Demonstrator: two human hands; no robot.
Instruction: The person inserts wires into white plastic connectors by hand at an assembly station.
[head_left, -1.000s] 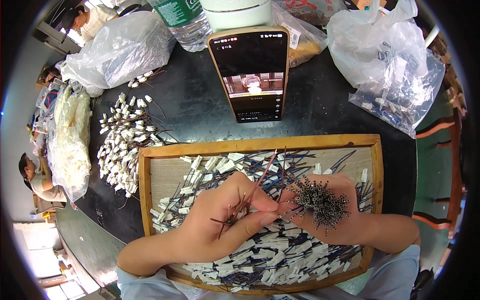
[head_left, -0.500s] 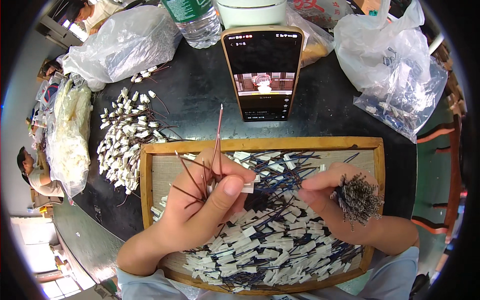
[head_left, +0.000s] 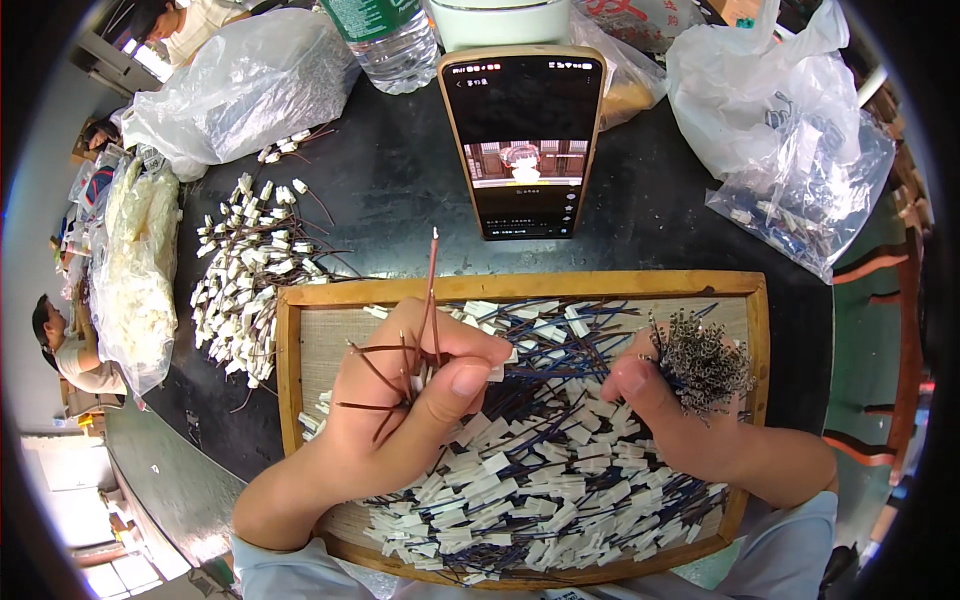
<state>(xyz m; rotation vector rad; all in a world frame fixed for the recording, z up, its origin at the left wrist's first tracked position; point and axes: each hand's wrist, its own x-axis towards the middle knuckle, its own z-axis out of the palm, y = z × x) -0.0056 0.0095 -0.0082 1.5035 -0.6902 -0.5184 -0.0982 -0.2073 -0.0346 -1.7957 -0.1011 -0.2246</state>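
My left hand (head_left: 405,400) is closed around a few thin brown wires (head_left: 430,290), one pointing straight up and the others sticking out to the left. My right hand (head_left: 665,420) grips a bundle of wires whose bare metal tips (head_left: 700,360) fan out above the fist. Both hands hover over a wooden tray (head_left: 290,350) filled with dark blue wires ending in white connectors (head_left: 530,470). The hands are apart, with the pile showing between them.
A heap of finished white-connector wires (head_left: 245,275) lies left of the tray on the dark table. A phone (head_left: 523,140) stands propped behind the tray. Clear plastic bags (head_left: 790,150) sit at the right and back left (head_left: 240,90), a bottle (head_left: 385,40) at the back. Other people sit at the far left.
My hands have drawn apart: the left carried the brown wires leftward and turned one upright, and the right moved the metal-tipped bundle to the right side of the tray.
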